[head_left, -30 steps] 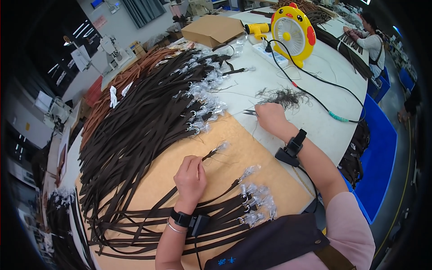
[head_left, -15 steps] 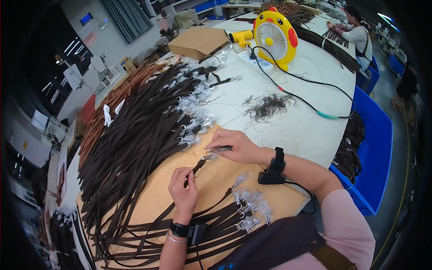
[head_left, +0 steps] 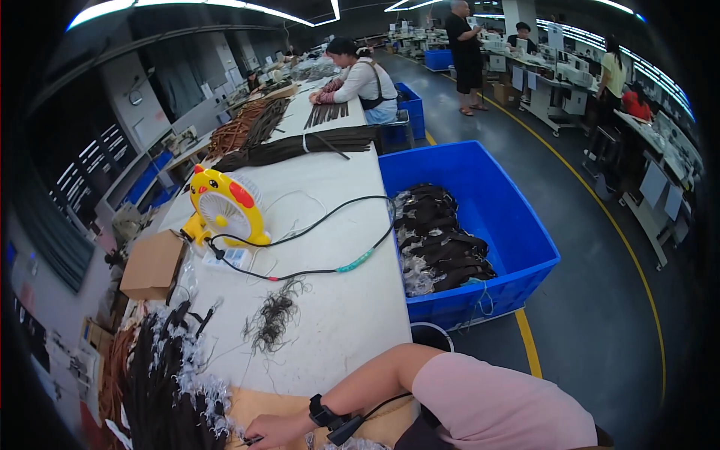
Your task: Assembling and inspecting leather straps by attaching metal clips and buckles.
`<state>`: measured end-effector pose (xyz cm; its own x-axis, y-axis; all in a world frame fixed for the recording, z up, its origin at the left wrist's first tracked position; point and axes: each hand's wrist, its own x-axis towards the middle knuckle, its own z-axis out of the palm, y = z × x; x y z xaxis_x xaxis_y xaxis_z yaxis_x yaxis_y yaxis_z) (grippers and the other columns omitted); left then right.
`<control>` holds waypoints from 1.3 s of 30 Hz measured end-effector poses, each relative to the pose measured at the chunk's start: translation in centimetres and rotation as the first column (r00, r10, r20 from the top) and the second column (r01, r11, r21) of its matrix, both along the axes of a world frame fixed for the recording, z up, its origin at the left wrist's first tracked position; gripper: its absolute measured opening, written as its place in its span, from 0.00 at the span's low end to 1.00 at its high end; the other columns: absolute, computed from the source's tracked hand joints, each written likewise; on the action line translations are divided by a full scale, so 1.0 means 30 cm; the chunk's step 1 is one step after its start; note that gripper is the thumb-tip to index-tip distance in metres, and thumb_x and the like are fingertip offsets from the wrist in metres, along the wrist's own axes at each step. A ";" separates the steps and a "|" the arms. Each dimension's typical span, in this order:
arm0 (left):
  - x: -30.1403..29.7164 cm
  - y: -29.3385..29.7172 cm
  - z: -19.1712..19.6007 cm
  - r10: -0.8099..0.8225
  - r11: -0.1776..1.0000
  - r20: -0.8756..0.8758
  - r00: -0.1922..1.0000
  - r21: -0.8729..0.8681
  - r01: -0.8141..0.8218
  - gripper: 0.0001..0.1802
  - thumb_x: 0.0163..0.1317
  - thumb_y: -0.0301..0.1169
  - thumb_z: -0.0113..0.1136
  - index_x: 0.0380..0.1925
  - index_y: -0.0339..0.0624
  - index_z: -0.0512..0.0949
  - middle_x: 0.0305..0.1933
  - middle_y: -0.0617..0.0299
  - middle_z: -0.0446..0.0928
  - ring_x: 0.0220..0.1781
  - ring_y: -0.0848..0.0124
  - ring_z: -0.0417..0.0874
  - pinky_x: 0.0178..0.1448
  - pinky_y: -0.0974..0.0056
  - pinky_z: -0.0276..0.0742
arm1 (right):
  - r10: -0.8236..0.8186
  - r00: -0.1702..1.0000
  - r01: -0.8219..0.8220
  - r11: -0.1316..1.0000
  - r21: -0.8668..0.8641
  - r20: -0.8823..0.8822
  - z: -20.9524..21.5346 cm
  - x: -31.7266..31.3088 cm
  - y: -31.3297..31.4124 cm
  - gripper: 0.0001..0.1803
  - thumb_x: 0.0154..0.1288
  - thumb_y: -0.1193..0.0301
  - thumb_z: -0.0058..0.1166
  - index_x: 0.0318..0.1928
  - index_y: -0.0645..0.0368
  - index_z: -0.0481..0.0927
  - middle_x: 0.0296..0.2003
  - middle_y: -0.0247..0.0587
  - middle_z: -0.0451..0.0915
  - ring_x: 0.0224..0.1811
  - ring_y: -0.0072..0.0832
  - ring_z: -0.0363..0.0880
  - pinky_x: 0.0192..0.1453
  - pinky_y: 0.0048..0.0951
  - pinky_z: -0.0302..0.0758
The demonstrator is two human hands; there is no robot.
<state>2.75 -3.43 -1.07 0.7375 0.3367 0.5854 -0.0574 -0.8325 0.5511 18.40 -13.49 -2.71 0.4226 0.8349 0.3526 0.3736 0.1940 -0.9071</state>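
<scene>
At the lower edge my right hand (head_left: pixel 276 430), with a dark band on its wrist, is closed around a small dark metal tool (head_left: pixel 253 440) that looks like thread snips. Beneath it shows a tan sheet (head_left: pixel 244 405) on the white table. My left hand is out of the picture. Beside my right hand, to the left, lies a heap of dark brown straps (head_left: pixel 161 382). Clear plastic-wrapped ends (head_left: pixel 210 394) of these straps point toward the hand. Further up the table is a loose tangle of dark thread scraps (head_left: pixel 274 316).
A yellow chick-shaped fan (head_left: pixel 225 210), its black cable (head_left: pixel 330 223) and a cardboard box (head_left: pixel 152 264) stand on the table (head_left: pixel 345 307). Right of it, a blue bin (head_left: pixel 517 262) holds bundled dark straps (head_left: pixel 442 240). A co-worker (head_left: pixel 364 82) sits at the far end beside more straps.
The view has swung up and to the right. My left hand, with the strap it held, has left the picture; my right hand now shows at the lower edge, still gripping the tool.
</scene>
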 end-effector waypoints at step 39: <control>0.013 0.035 -0.034 0.044 0.989 -0.247 0.968 -0.129 -0.078 0.13 0.54 0.22 0.70 0.41 0.39 0.84 0.32 0.59 0.79 0.24 0.72 0.77 0.31 0.69 0.73 | 0.084 0.973 -0.164 0.907 -0.389 -0.214 -0.006 0.085 -0.027 0.10 0.55 0.69 0.59 0.24 0.62 0.86 0.18 0.35 0.82 0.20 0.18 0.76 0.25 0.23 0.70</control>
